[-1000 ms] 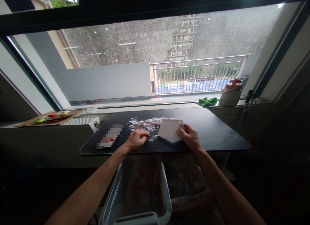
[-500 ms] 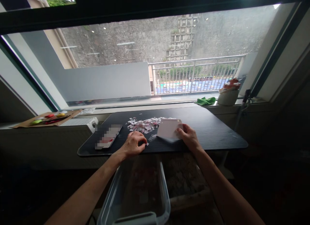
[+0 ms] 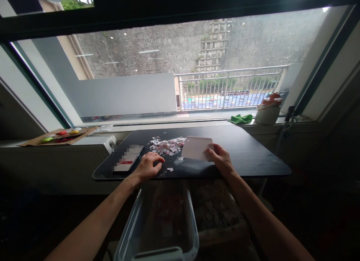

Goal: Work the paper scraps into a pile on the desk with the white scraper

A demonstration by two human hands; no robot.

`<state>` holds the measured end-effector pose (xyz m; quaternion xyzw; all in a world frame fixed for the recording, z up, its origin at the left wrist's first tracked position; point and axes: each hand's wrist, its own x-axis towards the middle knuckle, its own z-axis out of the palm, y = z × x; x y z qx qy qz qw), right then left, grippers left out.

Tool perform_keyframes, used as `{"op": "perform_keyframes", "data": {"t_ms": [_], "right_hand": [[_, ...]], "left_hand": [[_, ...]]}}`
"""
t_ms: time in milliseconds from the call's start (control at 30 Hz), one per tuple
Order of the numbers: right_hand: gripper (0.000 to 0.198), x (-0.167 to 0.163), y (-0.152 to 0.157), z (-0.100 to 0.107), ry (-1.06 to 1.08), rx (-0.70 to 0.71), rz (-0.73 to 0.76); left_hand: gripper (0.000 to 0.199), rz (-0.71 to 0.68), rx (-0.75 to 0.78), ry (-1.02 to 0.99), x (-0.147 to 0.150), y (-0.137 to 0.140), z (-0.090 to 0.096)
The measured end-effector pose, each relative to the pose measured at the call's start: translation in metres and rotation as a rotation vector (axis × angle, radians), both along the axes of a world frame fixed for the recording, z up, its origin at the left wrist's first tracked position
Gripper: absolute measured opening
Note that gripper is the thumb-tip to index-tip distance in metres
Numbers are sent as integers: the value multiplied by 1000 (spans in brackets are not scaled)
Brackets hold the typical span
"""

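In the head view, a person sits or stands at a dark table set before a wide window. The right hand grips a thin white card by its right side, with the thumb across its face. The card is tilted over the middle of the table; whether its lower edge touches the tabletop cannot be told.

Just to the far left of the card lies a heap of small paper pieces, white with some pinkish marks. A few loose scraps lie nearer, below the card's left corner, and another little bit is close to the table's near edge.

The left hand is left of that bit, fingers loosely bent and thumb apart from the forefinger, with nothing seen in its grasp. To its left lies a phone, partly blurred out.

Below the near edge is a clear plastic box, and to its right a dim container with scraps inside. On the far right sill, a green cloth lies beside a pale pot with an orange top. At far left, cardboard with colourful items rests by a radiator.
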<state>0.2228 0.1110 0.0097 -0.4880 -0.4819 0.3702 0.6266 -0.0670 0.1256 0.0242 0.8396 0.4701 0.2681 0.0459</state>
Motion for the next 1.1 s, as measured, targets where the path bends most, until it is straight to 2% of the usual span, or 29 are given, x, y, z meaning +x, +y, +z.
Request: {"op": "perform_keyframes", "data": {"t_ms": [167, 333, 467, 667, 767, 900, 1100], "right_hand": [[31, -24, -1, 6, -98, 61, 185], [27, -36, 0, 4, -260, 103, 200], [24, -16, -6, 8, -439, 104, 134], [22, 39, -30, 26, -620, 75, -9], [23, 55, -33, 29, -560, 58, -50], [25, 58, -22, 23, -388, 19, -40], [20, 61, -13, 13, -390, -191, -49]], "left_hand": [[19, 97, 99, 27, -5, 2, -15], [19, 118, 198, 54, 1, -4, -23], [18, 126, 220, 58, 3, -5, -22], [15, 130, 280, 65, 4, -7, -22], [15, 133, 290, 73, 4, -8, -22], [15, 132, 290, 68, 3, -7, -23], [14, 136, 306, 89, 2, -7, -24]]}}
